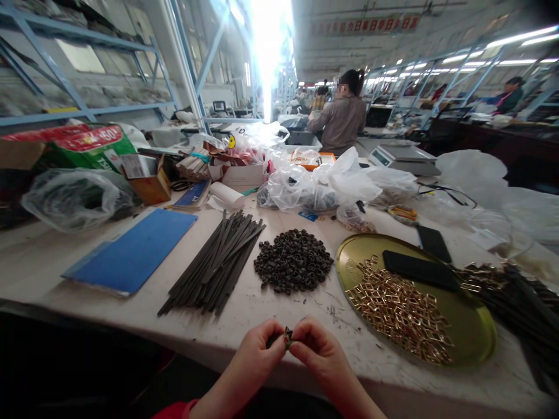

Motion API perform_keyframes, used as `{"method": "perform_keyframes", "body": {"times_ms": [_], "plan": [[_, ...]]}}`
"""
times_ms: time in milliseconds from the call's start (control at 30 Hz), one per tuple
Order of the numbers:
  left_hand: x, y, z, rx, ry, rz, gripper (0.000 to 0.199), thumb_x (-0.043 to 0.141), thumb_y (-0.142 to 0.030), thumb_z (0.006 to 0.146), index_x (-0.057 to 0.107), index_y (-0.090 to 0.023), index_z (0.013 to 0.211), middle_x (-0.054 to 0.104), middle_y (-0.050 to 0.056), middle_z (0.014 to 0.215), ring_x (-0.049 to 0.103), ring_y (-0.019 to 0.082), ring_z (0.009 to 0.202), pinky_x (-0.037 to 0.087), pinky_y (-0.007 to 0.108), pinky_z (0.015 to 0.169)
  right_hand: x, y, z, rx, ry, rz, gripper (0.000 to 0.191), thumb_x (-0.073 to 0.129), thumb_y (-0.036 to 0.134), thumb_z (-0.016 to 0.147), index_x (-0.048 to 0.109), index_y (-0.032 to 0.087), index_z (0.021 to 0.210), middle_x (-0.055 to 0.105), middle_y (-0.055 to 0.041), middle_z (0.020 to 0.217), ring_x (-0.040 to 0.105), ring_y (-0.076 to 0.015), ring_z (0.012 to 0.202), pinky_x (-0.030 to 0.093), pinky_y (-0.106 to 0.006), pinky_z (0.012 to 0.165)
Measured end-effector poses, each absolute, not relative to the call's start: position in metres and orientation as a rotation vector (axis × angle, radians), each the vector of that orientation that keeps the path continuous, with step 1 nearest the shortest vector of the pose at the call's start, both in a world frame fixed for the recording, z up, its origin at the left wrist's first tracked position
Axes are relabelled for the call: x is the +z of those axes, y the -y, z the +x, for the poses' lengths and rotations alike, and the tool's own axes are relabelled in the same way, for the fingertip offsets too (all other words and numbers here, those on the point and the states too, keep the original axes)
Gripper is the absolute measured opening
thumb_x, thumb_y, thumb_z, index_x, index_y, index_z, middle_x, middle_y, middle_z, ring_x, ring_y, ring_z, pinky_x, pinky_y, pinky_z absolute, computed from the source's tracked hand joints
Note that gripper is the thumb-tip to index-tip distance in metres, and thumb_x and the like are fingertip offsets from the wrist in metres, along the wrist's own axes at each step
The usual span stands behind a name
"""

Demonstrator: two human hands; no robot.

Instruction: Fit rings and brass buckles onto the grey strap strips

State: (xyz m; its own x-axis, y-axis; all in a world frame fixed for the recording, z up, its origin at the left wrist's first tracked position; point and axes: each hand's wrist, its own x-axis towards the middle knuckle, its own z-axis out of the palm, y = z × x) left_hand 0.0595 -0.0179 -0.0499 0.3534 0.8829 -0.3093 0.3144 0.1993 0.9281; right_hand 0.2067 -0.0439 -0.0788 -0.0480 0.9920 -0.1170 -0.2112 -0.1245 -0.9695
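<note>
At the table's front edge, my left hand [262, 344] and my right hand [318, 348] meet fingertip to fingertip. Both are pinched closed on a small dark piece with a gold-coloured edge [287, 337]; the fingers hide most of it. Just beyond them lies a heap of small black loops [293, 262]. Left of the heap is a loose bundle of dark flat strips [215, 263]. On the right, an oval gold-coloured tray [474, 331] carries many gold-coloured metal buckles [399, 311] and a black phone-like slab [420, 270].
A blue folder [133, 250] lies on the left. Clear plastic bags [323, 180], boxes and a paper roll [227, 195] crowd the back. Further dark strips with buckles [515, 291] sit at far right. Beyond the table, a person [345, 113] stands facing away.
</note>
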Motion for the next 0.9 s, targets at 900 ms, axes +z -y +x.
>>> {"method": "perform_keyframes", "body": {"times_ms": [900], "plan": [[-0.056,0.037,0.07,0.542,-1.27,1.623,0.027,0.037,-0.039,0.088,0.052,-0.017,0.08,0.058,0.003,0.078,0.053,0.018,0.074,0.037,0.027,0.068,-0.087,0.073,0.206,0.712,1.461,-1.339,0.025,0.056,0.02,0.079,0.065,0.028,0.101,0.066,-0.0079,0.094,0.061,-0.0244,0.09,0.048,-0.036,0.079]]}}
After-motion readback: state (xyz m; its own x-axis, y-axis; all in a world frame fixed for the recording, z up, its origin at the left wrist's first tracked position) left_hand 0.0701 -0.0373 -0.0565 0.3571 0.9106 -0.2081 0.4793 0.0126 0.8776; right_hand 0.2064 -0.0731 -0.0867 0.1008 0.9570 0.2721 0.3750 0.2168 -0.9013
